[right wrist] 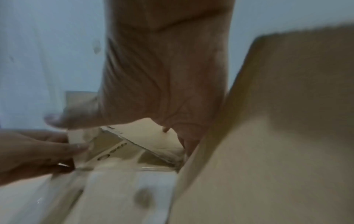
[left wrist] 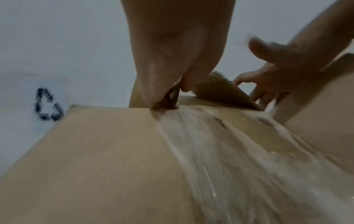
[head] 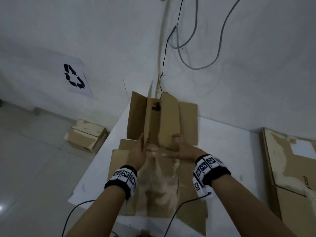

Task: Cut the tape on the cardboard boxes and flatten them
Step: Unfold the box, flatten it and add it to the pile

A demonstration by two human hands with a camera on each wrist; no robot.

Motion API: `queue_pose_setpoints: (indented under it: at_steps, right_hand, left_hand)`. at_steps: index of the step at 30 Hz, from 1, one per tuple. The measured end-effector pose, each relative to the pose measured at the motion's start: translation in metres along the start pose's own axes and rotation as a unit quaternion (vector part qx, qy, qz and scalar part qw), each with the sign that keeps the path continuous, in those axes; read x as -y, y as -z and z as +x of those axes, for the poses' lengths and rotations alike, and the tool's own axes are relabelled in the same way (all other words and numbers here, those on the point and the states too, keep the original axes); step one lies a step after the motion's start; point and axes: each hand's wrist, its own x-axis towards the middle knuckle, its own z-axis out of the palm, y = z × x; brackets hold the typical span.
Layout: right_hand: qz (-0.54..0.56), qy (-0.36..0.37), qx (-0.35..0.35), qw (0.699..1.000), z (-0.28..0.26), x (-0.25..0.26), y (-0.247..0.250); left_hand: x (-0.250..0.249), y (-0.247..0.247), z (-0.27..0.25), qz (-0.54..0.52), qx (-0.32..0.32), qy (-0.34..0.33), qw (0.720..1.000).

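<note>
Progress, judged from present state: the cardboard box (head: 159, 127) in hand lies on the white counter (head: 227, 151), opened out, its far flaps standing part-raised and not yet pressed down. A wide band of clear tape (head: 160, 182) clings, wrinkled, to the near panel; whether it is fully cut through cannot be told. Flattening of this box appears under way, not complete.

Left hand (head: 139, 151): fingers straight and held together, set edge-on against the left flap. The left wrist view shows the thumb and fingers either side of a cardboard edge; a true pinch cannot be confirmed through blur.

Right hand (head: 181, 149): fingers lie along the base of the right flap, thumb raised behind it; the right wrist view is too blurred to settle the grip.

Outstanding: a smaller closed box (head: 86, 135) on the tiled floor (head: 34, 159) at left, its tape state unclear. At right, a stack of flattened cardboard (head: 290, 165) suggests completed work.

Room: white walls, a recycling sign (head: 74, 76) at left, loose cables (head: 184, 40) hanging down the corner.
</note>
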Motion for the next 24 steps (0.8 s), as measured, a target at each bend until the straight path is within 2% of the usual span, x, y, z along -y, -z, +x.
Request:
queue_pose_setpoints:
  at_steps: [2,4,6,7,10,12,13,14,16,18,19,21,23,24]
  right_hand:
    - [-0.007,0.014,-0.064,0.998,0.013,-0.023,-0.017]
    - [0.003,0.022,-0.127,0.992,0.02,-0.036,-0.039]
    - [0.052,0.04,-0.161,0.985,0.026,-0.05,-0.065]
    - [0.088,0.047,-0.18,0.979,0.025,-0.055,-0.076]
    - [0.178,0.011,-0.279,0.944,0.027,-0.079,-0.102]
    - [0.232,-0.034,-0.384,0.893,0.026,-0.089,-0.108]
    - [0.245,-0.044,-0.436,0.865,0.026,-0.093,-0.111]
    - [0.235,-0.06,-0.482,0.842,0.025,-0.096,-0.113]
    - [0.146,-0.097,-0.535,0.827,0.025,-0.1,-0.116]
    - [0.032,-0.077,-0.524,0.848,0.022,-0.1,-0.126]
    - [-0.022,-0.033,-0.498,0.866,0.02,-0.099,-0.133]
    - [-0.1,0.062,-0.397,0.91,0.018,-0.101,-0.151]
    - [-0.172,0.083,-0.293,0.937,0.016,-0.101,-0.165]
    - [-0.2,0.074,-0.276,0.937,0.015,-0.101,-0.168]
  left_hand:
    - [0.033,-0.008,0.011,-0.005,-0.01,0.053,0.999]
    - [0.052,-0.018,0.015,-0.028,0.009,0.089,0.996]
    - [0.063,-0.025,0.016,-0.078,0.017,0.119,0.99]
    - [0.068,-0.028,0.017,-0.086,-0.001,0.13,0.988]
    - [0.089,-0.038,0.017,-0.091,-0.143,0.119,0.978]
    - [0.095,-0.043,0.012,-0.081,-0.245,0.14,0.956]
    - [0.095,-0.044,0.01,-0.039,-0.271,0.141,0.951]
    - [0.095,-0.047,0.006,0.019,-0.279,0.11,0.954]
    - [0.099,-0.057,-0.003,0.124,-0.24,-0.027,0.963]
    - [0.106,-0.071,-0.014,0.201,-0.121,-0.147,0.961]
    - [0.11,-0.078,-0.018,0.237,-0.067,-0.167,0.955]
    - [0.114,-0.087,-0.024,0.297,-0.015,-0.169,0.94]
    - [0.116,-0.088,-0.023,0.322,-0.004,-0.157,0.933]
    - [0.117,-0.088,-0.022,0.329,-0.002,-0.156,0.931]
